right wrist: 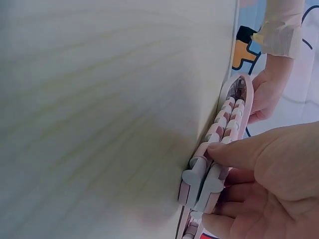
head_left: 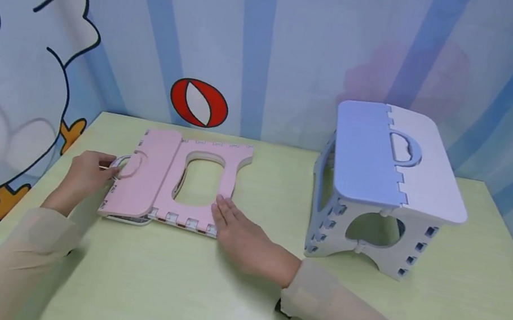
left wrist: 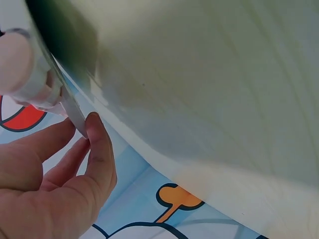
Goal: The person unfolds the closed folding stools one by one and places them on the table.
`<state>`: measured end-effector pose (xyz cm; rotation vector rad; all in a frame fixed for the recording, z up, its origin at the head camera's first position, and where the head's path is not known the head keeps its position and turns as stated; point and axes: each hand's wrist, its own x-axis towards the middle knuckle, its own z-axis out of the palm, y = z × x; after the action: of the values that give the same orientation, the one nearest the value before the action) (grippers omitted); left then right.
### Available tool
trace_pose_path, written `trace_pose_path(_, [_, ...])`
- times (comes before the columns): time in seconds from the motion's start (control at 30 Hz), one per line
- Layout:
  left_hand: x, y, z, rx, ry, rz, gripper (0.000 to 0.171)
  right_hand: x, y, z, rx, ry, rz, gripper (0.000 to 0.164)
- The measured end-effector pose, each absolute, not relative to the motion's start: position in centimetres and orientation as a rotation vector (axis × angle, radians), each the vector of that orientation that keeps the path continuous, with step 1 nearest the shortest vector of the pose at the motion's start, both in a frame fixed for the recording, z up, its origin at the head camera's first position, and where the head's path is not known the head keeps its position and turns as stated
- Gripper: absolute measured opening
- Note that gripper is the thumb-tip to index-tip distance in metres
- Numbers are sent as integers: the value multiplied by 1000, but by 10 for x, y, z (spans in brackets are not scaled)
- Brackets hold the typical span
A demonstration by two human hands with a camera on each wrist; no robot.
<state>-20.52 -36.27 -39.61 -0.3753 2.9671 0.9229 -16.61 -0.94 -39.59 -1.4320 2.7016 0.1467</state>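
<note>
A pink and white folding stool lies folded flat at the left of the table, its cut-out leg panel to the right of the seat half. My left hand is at its left edge and pinches the white carry handle between thumb and fingers. That pinch on a thin white strip also shows up close in the left wrist view. Fairly straight fingers of my right hand press on the near right corner of the leg panel. From the right wrist, the thumb lies along the toothed hinge edge.
A blue and white folding stool stands unfolded at the right of the table. Behind the table hangs a striped cartoon backdrop, close to the far edge.
</note>
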Motion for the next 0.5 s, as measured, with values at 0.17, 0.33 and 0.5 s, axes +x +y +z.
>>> trace_pose_path(0.17, [-205, -362, -395, -404, 2983, 922, 41, -167, -11, -397, -1455, 2741, 223, 50])
trace_pose_path(0.33, [-204, -361, -392, -415, 2982, 914, 41, -168, -12, -397, -1459, 2756, 231, 49])
trace_pose_path(0.5, [-206, -359, -388, -477, 3000, 919, 39, -169, -13, -396, -1451, 2771, 228, 50])
